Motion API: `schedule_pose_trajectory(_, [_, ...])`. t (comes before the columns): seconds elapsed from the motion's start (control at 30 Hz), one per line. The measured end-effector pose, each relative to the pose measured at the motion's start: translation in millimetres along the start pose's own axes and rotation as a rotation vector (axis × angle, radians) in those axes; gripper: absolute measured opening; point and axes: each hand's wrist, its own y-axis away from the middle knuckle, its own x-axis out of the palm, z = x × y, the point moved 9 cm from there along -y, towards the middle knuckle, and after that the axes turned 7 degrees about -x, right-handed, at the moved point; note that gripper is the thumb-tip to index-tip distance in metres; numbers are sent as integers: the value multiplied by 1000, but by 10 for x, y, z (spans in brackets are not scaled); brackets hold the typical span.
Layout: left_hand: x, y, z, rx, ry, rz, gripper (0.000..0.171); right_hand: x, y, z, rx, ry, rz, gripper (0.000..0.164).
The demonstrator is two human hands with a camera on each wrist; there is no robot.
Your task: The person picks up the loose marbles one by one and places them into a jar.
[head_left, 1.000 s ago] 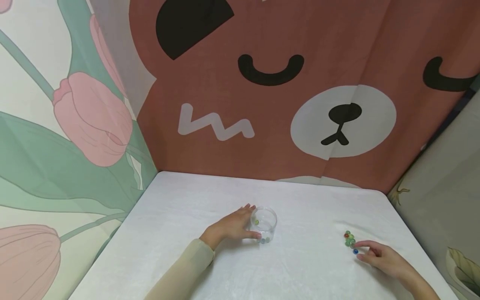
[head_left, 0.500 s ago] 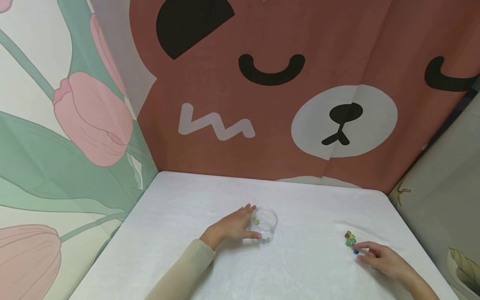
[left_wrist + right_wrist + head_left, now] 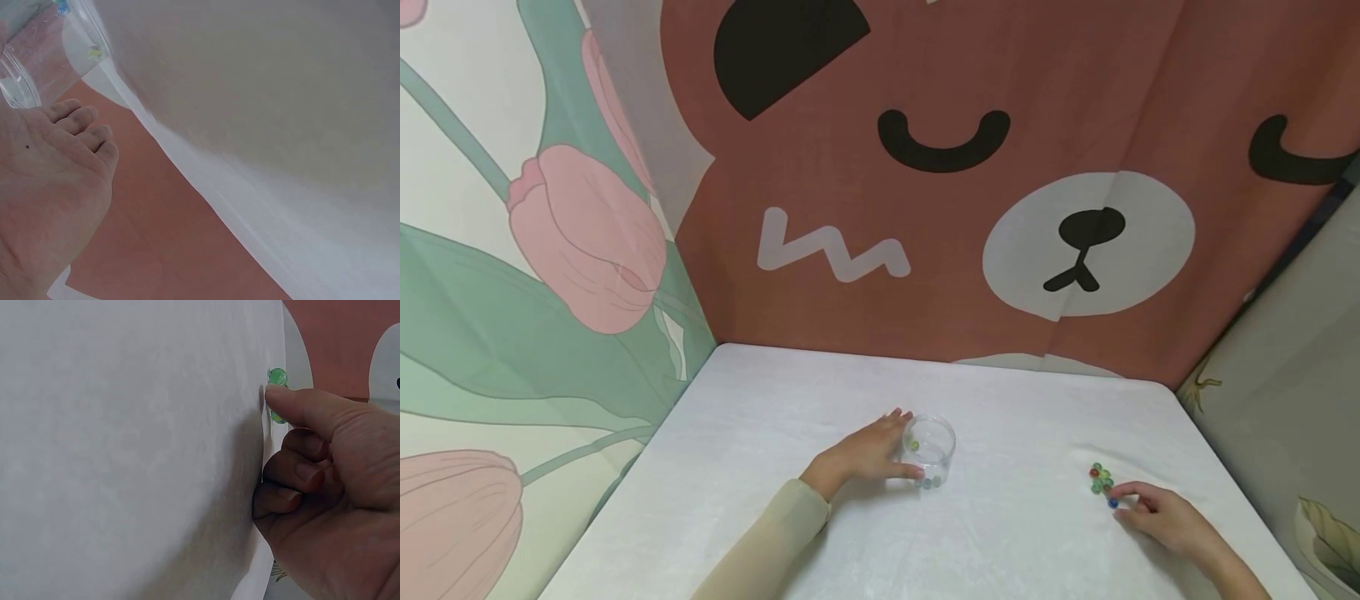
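A clear round plastic jar (image 3: 929, 454) stands on the white table with several glass marbles inside, one of them yellow-green (image 3: 913, 446). My left hand (image 3: 871, 450) holds the jar from its left side, thumb across the front and fingers round the back. In the left wrist view the jar (image 3: 56, 62) appears beyond the fingertips. At the right, my right hand (image 3: 1168, 517) pinches a blue marble (image 3: 1113, 502) between thumb and index finger, down at the tabletop. In the right wrist view the thumb hides that marble; green marbles (image 3: 278, 377) show past the thumb tip.
Several green and red marbles (image 3: 1101, 477) lie in a small cluster just beyond the right fingertips. A white cloth covers the table (image 3: 1000, 533). Behind it hangs a brown bear-print curtain (image 3: 820, 317), with a tulip-print curtain (image 3: 587, 242) on the left.
Almost nothing moves. Both hands keep their places at the jar and at the blue marble, with only a tiny shift of the right hand.
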Motion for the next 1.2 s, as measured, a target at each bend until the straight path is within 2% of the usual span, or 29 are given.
schedule_pose_trajectory(0.23, [11,0,1,-8,-2,1,107,-3,-11,19,-18,67,-42,23])
schedule_pose_trajectory(0.37, [9,4,-6,-19,0,5,107,8,-16,42,-10,88,-35,23])
schedule_pose_trajectory(0.53, [10,17,-6,-30,7,12,108,39,-7,104,-12,68,-19,23])
schedule_pose_trajectory(0.73, [18,16,5,-27,16,12,108,76,-20,237,-56,56,-19,22])
schedule_pose_trajectory(1.2, [-4,22,-6,-10,24,17,108,84,-76,617,-172,8,-81,25])
